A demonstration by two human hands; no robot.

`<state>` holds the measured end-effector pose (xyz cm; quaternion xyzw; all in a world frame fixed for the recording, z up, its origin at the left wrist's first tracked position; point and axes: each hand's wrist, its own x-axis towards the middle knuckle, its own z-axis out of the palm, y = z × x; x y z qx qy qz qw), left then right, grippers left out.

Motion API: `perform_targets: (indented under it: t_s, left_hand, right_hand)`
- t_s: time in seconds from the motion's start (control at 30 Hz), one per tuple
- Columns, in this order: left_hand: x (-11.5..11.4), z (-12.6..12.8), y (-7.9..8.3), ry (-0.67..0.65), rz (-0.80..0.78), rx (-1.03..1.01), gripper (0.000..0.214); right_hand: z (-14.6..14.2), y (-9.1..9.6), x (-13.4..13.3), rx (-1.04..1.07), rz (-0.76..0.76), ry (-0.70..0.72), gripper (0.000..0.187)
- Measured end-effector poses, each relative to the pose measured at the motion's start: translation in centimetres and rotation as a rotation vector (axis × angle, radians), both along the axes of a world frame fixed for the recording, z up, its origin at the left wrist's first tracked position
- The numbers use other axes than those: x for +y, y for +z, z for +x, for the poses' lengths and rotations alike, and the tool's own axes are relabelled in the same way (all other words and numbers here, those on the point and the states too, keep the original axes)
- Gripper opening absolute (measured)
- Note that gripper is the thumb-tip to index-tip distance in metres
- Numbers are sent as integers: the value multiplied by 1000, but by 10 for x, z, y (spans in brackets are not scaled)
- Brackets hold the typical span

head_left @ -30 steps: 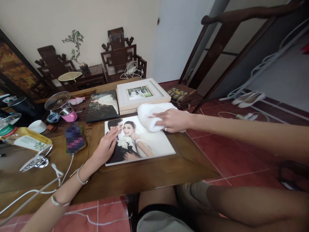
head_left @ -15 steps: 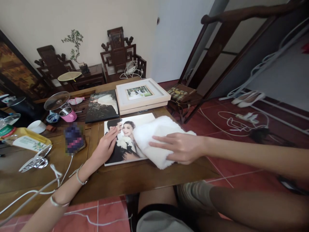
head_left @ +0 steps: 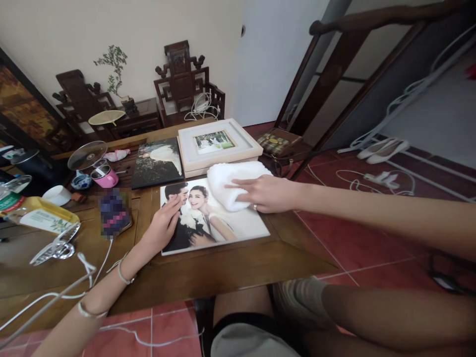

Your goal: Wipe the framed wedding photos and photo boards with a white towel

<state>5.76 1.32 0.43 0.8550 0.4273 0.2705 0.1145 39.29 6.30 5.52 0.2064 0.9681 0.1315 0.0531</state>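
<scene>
A strip of tabletop (head_left: 230, 271) separates the photo panel (head_left: 215, 233) from the near edge, by the right corner; my right grip (head_left: 274, 194) clasps the white cloth (head_left: 226, 182) on it, my left grip (head_left: 164, 225) lies flat, unclenched.

One head cam's looking fwd & down from just over the lap (head_left: 253, 332) there, facing across the table (head_left: 230, 270) toward the wall (head_left: 148, 20); L hand (head_left: 163, 225) & R hand (head_left: 273, 193) are showing close, chairs (head_left: 181, 77) sitting farther back.
</scene>
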Motion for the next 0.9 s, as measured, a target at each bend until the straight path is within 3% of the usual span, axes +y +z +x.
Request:
perform_targets:
  t_s: [0.17, 0.43, 0.57, 0.7, 0.9]
  left_hand:
    - [-1, -4, 2, 6, 4, -2, 40]
    - [0, -9, 1, 4, 2, -19, 40]
    - [1, -6, 1, 17, 15, 11, 40]
    - [-1, -4, 4, 14, 6, 25, 41]
    - [-3, -5, 8, 15, 2, 10, 40]
  right_hand:
    - [-1, -6, -18, -3, 68, -18, 33]
    - [12, -30, -52, 254, 67, 440, 15]
    - [-6, -23, -68, 291, 67, 505, 13]
    - [-26, -4, -73, 204, 0, 432, 13]
    - [-25, 16, -40, 35, -44, 97, 29]
